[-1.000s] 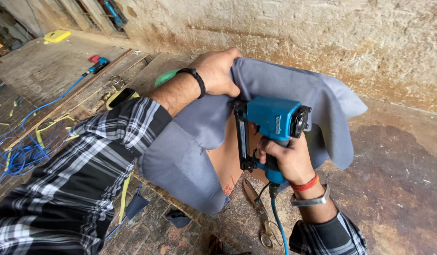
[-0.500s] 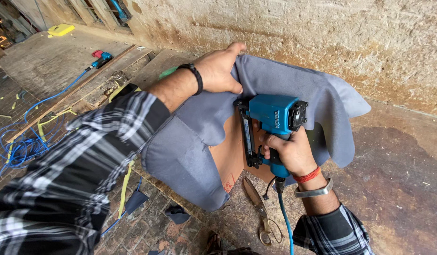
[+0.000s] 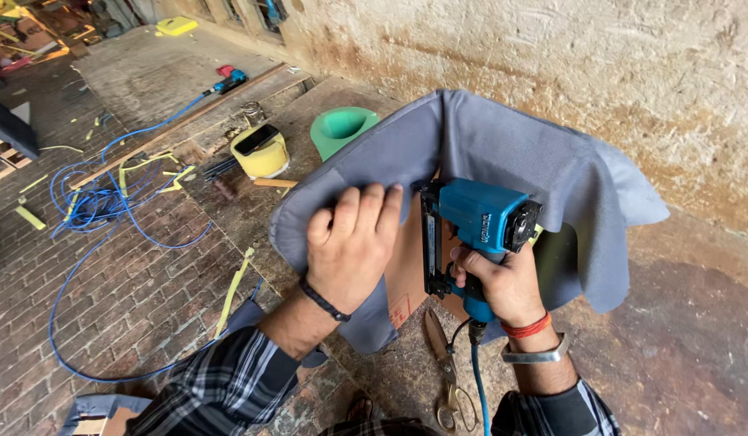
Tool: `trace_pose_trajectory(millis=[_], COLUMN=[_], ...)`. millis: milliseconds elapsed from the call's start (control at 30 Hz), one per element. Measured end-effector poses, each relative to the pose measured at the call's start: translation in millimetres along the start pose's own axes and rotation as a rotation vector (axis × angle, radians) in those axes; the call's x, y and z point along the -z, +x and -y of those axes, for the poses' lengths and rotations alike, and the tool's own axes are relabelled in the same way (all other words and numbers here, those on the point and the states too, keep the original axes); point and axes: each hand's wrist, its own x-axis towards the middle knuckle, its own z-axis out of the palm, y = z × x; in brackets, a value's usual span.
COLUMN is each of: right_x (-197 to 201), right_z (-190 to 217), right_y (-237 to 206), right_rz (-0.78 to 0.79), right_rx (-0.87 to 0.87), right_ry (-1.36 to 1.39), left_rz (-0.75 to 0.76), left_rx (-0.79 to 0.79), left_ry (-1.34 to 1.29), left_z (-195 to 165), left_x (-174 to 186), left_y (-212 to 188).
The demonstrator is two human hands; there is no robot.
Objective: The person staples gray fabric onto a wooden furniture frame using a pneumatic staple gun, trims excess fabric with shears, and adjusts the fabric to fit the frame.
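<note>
The grey cloth (image 3: 503, 153) is draped over a brown board (image 3: 410, 274), just above the scissors (image 3: 445, 371). It is pressed flat by the left hand (image 3: 350, 242), fingers spread. A blue staple gun (image 3: 475, 226) is gripped tight in the right hand (image 3: 499, 282), beside that hand. The cloth should be pulled smooth, and fingers kept away from the gun's nose.

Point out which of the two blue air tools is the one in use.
The blue stapler gripped in the right hand, pressed to the grey fabric beside the left hand. The other blue tool lies untouched on the far boards.
</note>
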Motion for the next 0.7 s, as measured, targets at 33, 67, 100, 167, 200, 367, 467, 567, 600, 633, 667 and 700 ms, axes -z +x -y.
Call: trace_pose_trajectory(millis=[33, 67, 100, 167, 200, 367, 467, 567, 600, 633, 667, 700], right_x=[0.9, 0.1, -0.4, -2.8, -3.3, -4.5, -5.1, -5.5, -6.5, -7.9, -9.4, -11.6], right_z=[0.2, 0.3, 0.6, -0.7, -1.2, -4.6, -6.3, -6.8, -6.0, -3.7, -1.5, 1.6], right_y=[2.4, 4.2, 5.2, 5.3, 4.7, 4.8, 4.5, 5.4, 6.3, 7.3, 8.3, 9.9], right_rz=[0.005, 0.005, 0.000, 0.015, 0.023, 0.061, 0.069, 0.065, 0.066, 0.058, 0.052, 0.043], right_rx=[-0.005, -0.010, -0.015, -0.016, -0.019, 0.005, 0.044, 0.081, 0.095, 0.092, 0.089, 0.085], right_ry=[0.003, 0.006, 0.008, 0.038, 0.052, -0.019, 0.002, -0.013, -0.024, -0.055, -0.086, -0.116], left_rz=[-0.004, -0.009, -0.009, -0.010, 0.060, 0.216, 0.199, 0.195, 0.187, 0.180, 0.174, 0.178], left_rx=[-0.016, -0.037, -0.063, -0.115, -0.157, -0.254, -0.227, -0.199, -0.196, -0.192, -0.188, -0.188], left_ry=[-0.036, -0.075, -0.109, -0.183, -0.211, -0.259, -0.180, -0.171, -0.171, -0.172, -0.171, -0.164], left_z=[-0.2, 1.0, 1.6, 2.3, 4.0, 12.1, 8.1, 6.9, 5.9, 4.8, 4.1, 5.5], left_x=[-3.8, -6.7, -8.9, -10.8, -11.8, -16.3, -17.9, -18.2, -18.1, -17.3, -16.6, -16.9], left_y=[0.0, -0.5, -1.7, -6.1, -7.5, -8.1, -5.9, -7.0, -7.4, -7.4, -8.3, -8.0])
